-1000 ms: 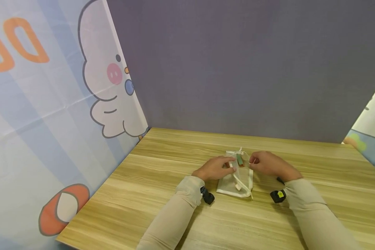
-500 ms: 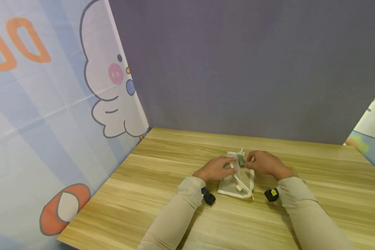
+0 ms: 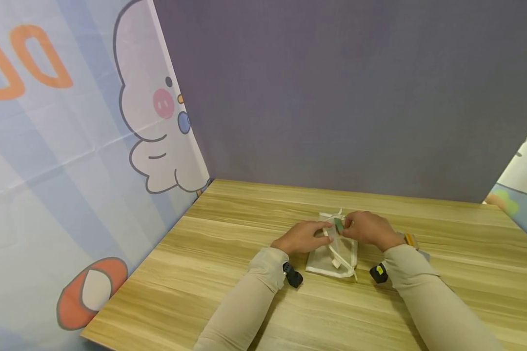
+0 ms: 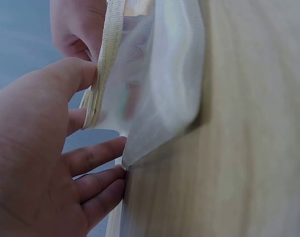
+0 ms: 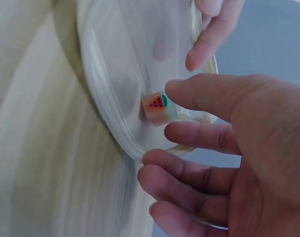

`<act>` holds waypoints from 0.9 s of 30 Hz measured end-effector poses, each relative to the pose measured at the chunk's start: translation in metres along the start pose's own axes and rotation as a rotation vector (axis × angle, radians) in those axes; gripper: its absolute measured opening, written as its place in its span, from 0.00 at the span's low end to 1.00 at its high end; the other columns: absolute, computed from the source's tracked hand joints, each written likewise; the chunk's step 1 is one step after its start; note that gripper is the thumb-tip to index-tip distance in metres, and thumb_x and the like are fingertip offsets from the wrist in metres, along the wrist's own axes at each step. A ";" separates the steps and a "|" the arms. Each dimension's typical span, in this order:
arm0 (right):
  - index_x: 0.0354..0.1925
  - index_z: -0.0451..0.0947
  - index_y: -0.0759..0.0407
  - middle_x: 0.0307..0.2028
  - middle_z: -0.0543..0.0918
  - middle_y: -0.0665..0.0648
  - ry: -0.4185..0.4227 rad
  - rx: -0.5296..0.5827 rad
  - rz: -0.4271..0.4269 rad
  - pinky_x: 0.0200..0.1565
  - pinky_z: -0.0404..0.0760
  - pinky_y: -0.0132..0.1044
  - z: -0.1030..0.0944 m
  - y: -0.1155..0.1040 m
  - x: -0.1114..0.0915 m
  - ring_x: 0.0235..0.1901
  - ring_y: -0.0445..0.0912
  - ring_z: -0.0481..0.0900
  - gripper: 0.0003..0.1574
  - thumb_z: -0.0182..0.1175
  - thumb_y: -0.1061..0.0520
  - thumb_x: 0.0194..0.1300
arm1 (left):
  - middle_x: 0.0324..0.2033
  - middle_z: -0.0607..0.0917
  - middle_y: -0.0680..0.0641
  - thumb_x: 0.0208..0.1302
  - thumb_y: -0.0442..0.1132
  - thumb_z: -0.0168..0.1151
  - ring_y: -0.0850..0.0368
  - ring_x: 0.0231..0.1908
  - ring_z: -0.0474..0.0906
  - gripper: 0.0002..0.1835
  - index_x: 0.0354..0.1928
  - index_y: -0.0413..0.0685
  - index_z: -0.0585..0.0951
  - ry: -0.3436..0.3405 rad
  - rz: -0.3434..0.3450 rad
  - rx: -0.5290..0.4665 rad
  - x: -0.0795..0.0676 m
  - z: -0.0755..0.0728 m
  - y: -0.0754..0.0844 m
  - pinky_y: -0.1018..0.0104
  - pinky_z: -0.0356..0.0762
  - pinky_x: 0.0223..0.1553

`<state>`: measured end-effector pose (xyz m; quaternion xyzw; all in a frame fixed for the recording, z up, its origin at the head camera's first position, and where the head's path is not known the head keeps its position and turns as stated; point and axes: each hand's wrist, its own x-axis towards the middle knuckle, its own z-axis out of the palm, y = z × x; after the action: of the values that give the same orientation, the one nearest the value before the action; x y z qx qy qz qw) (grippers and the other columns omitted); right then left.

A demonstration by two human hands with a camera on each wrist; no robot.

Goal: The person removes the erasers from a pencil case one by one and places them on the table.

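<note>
A white mesh drawstring bag (image 3: 322, 263) lies flat on the table with its mouth towards the two hands. My left hand (image 3: 303, 238) rests at the bag, thumb and index finger spread fairly straight against its mouth; in the left wrist view the thumb touches the white hem (image 4: 107, 54). My right hand (image 3: 369, 229) reaches in from the right. Its thumb and index fingertips pinch a small block (image 5: 154, 107) with a watermelon print and a green end, at the bag's mouth; its other fingers curve loosely. A small pale piece (image 3: 336, 263) shows at the bag's lower part.
A yellow-orange item (image 3: 410, 240) and a grey item (image 3: 424, 255) lie partly hidden beyond the right forearm. The wooden table (image 3: 228, 229) meets a grey panel (image 3: 334, 97) at the back. A printed curtain (image 3: 92, 161) hangs at the left.
My right hand has let go of the bag's right edge and moved left to the block. The left hand stays at the bag. The items beyond the right forearm have come into sight.
</note>
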<state>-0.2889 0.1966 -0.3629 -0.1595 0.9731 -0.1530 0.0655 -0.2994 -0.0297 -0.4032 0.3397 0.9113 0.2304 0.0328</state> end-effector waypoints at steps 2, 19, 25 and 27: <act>0.45 0.83 0.53 0.33 0.83 0.48 0.010 -0.024 0.010 0.28 0.74 0.43 0.001 -0.001 0.001 0.26 0.44 0.75 0.16 0.63 0.44 0.69 | 0.68 0.72 0.60 0.75 0.63 0.49 0.60 0.67 0.67 0.30 0.73 0.65 0.70 0.001 -0.002 -0.003 -0.001 0.000 0.000 0.61 0.67 0.65; 0.55 0.84 0.59 0.53 0.84 0.64 0.046 -0.049 0.059 0.39 0.82 0.56 0.009 -0.004 0.002 0.43 0.57 0.84 0.28 0.62 0.40 0.69 | 0.67 0.73 0.61 0.75 0.62 0.50 0.61 0.66 0.68 0.29 0.73 0.64 0.70 0.004 0.014 -0.012 -0.002 0.003 -0.002 0.62 0.68 0.64; 0.53 0.86 0.59 0.51 0.85 0.64 0.053 -0.052 0.070 0.35 0.81 0.52 0.010 -0.004 0.004 0.37 0.51 0.84 0.25 0.62 0.42 0.70 | 0.66 0.74 0.61 0.74 0.62 0.50 0.61 0.66 0.69 0.30 0.72 0.62 0.72 0.018 0.017 0.000 -0.002 0.001 0.000 0.63 0.68 0.64; 0.53 0.86 0.58 0.51 0.85 0.64 0.058 -0.053 0.069 0.34 0.81 0.51 0.010 -0.004 0.003 0.36 0.50 0.83 0.23 0.62 0.44 0.71 | 0.66 0.74 0.61 0.74 0.62 0.50 0.61 0.66 0.69 0.29 0.72 0.62 0.72 0.019 0.018 -0.002 -0.002 0.001 0.000 0.63 0.68 0.64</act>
<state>-0.2892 0.1891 -0.3711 -0.1232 0.9832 -0.1295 0.0381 -0.2976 -0.0308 -0.4042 0.3457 0.9082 0.2348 0.0221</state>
